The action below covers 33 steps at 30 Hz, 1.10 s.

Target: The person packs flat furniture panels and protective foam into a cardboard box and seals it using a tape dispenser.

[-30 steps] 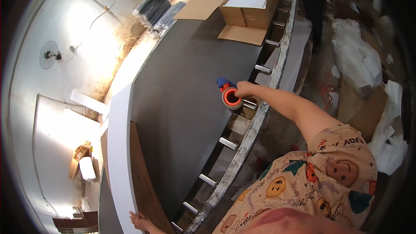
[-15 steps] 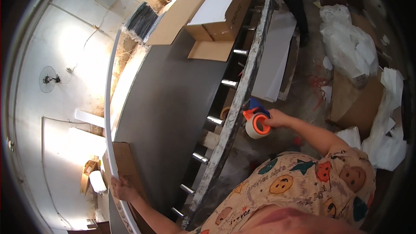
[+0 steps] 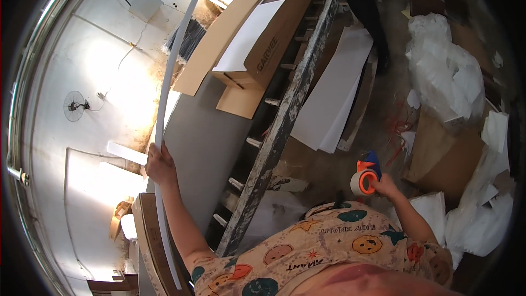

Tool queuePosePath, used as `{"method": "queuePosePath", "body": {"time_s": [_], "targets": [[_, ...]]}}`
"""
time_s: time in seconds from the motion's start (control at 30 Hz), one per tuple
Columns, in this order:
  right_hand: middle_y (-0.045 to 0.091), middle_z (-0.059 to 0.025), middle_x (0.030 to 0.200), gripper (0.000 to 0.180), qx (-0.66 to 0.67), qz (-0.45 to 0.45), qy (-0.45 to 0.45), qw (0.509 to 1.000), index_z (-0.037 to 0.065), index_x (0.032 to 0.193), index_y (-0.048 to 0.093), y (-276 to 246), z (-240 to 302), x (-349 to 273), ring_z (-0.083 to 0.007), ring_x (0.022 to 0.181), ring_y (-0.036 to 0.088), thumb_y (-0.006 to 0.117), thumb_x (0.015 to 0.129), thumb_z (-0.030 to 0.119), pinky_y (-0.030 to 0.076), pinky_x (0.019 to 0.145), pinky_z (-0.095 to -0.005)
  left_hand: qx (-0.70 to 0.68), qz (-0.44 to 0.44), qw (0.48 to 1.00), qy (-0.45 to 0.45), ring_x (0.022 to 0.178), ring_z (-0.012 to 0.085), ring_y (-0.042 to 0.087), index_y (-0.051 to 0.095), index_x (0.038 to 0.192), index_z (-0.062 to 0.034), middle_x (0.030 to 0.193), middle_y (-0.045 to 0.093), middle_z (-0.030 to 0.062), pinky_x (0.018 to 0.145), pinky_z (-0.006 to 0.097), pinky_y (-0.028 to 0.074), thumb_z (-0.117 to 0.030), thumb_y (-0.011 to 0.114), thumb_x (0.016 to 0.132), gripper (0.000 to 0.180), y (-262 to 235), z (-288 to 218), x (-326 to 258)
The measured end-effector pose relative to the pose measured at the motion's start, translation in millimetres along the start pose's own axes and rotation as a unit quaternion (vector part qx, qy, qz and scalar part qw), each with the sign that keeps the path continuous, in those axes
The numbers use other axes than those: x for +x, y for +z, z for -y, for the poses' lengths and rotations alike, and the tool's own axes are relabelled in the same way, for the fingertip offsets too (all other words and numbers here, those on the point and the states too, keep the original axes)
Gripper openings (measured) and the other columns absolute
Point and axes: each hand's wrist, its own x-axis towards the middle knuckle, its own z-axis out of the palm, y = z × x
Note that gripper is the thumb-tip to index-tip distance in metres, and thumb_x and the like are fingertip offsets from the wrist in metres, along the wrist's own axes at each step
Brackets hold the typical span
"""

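My left hand (image 3: pixel 160 163) is closed around a long, thin white strip (image 3: pixel 166 93), which stands up past the wall side of the conveyor and bends in the wide view. Off to the right, my right hand (image 3: pixel 387 186) grips a tape dispenser (image 3: pixel 368 165) with a blue and orange body and a roll of pale tape. Beyond my left hand, a long open cardboard box (image 3: pixel 267 57) lies on the grey surface (image 3: pixel 205 126), flaps spread, with a white sheet (image 3: pixel 255 30) inside. Below my left forearm is another brown carton (image 3: pixel 149 230).
A worn metal conveyor rail (image 3: pixel 285 126) with rollers runs diagonally beside me. White panels (image 3: pixel 334 93) lean beyond it. Another person (image 3: pixel 361 11) stands at the far end, a hand on the box. Plastic wrap (image 3: pixel 446 71) and cardboard (image 3: pixel 444 142) litter the right side.
The white strip has risen and shifted along with my left hand. My right hand has moved right and down with the tape dispenser. The open box now sits nearer; a person's hand shows on it.
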Motion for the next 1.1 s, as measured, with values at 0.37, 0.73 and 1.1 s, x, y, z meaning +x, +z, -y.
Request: {"method": "queuePosePath", "body": {"time_s": [0.37,0.73,1.1], "targets": [[0.059,-0.0085,0.065,0.025,0.102,-0.125,-0.016,0.987,-0.002,0.086,0.062,-47,-3,59,-0.0174,0.05,0.057,0.06,0.076,0.02,0.043,0.043,-0.0309,-0.061,-0.021,0.997,0.04,0.085,0.0227,0.066,0.057,0.102,-0.007,0.095,0.067,0.0075,0.072,0.037,0.048,-0.034,0.051,0.092,0.029,83,-163,111],[0.06,-0.0089,0.067,0.027,0.06,-0.197,-0.023,0.978,-0.001,0.089,0.061,-128,90,166,-0.0175,0.051,0.058,0.06,0.077,0.023,0.043,0.044,-0.0309,-0.118,-0.039,0.991,0.047,0.09,0.0222,0.065,0.058,0.104,-0.0061,0.1,0.067,0.0082,0.079,0.037,0.045,-0.032,0.052,0.091,0.03,175,-255,194],[0.06,-0.0082,0.061,0.024,0.06,-0.085,-0.009,0.995,0.0,0.089,0.059,-174,152,243,-0.0169,0.044,0.057,0.057,0.079,0.021,0.043,0.039,-0.0298,-0.066,0.018,0.997,0.033,0.09,0.0218,0.065,0.058,0.106,-0.0055,0.1,0.068,0.0094,0.08,0.037,0.045,-0.033,0.052,0.092,0.031,218,-294,216]]}}
